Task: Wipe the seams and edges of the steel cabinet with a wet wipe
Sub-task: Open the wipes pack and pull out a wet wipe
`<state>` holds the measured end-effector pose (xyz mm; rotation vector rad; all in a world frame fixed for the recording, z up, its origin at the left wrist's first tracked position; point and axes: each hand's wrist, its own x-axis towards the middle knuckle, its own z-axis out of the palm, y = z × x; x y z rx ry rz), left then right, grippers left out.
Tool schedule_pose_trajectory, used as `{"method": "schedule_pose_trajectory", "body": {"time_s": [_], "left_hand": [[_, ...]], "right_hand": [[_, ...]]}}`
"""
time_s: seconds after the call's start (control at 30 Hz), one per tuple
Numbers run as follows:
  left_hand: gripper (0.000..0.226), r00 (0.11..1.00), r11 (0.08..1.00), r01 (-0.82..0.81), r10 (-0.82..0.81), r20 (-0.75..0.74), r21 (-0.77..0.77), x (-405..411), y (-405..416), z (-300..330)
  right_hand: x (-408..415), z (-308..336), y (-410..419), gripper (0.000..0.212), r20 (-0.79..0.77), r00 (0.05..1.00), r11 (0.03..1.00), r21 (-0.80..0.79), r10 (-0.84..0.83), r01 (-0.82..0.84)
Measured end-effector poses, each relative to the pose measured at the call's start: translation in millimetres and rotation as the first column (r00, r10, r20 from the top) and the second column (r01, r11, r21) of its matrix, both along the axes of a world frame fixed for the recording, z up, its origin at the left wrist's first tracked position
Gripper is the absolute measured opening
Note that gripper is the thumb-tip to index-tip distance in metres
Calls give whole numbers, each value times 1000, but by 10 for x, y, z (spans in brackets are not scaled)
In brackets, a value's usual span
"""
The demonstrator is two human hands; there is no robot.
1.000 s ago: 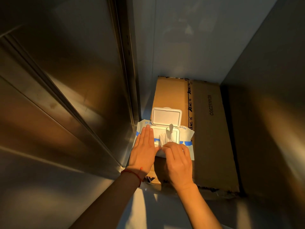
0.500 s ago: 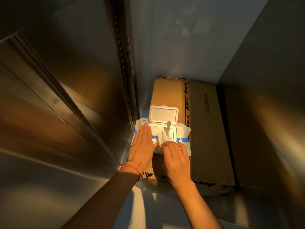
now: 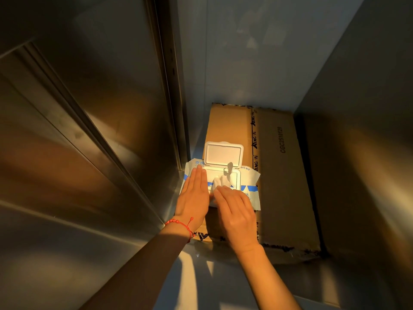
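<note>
Fingers: the left hand [image 3: 194,198] lies flat, fingers straight and pressed together, pinning the wipe pack [image 3: 221,186] down. The right hand [image 3: 234,213] curls its fingertips onto the white wipe [image 3: 220,183] at the pack's opening; whether thumb and fingers actually pinch it is hidden under the hand, so I cannot tell.
Wipe: a bunched tuft pokes out of the opening, touching the right fingertips, not yet free of the pack.
Pack: its lid [image 3: 224,153] stands flipped open; the pack rests on a cardboard box [image 3: 286,175].
Change: over the last second the tuft shows a little more above the opening and the right fingertips have crept onto it, while the left hand has stayed put.
Meaning: judged from this, the pull is only starting; no wiping has begun.
Cabinet: the steel cabinet [image 3: 89,130] stands just left of the pack, its seam [image 3: 172,86] running upward, untouched.
Next: likely a steady tug toward the body while the left hand holds the pack.
</note>
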<state>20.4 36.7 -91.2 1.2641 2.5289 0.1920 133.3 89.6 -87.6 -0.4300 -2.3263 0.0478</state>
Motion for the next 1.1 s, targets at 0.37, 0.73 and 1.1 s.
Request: {"method": "schedule_pose_trajectory", "body": {"time_s": [0.37, 0.73, 1.1], "left_hand": [[68, 999, 999, 36, -36, -10, -30, 0, -9, 7], [66, 996, 999, -19, 14, 91, 50, 24, -14, 41], [70, 999, 999, 31, -31, -21, -45, 28, -4, 63]], "right_hand": [[4, -92, -30, 33, -11, 1000, 999, -35, -12, 12], [24, -20, -81, 36, -31, 998, 991, -123, -52, 48], [88, 88, -125, 30, -54, 997, 994, -105, -46, 40]]}}
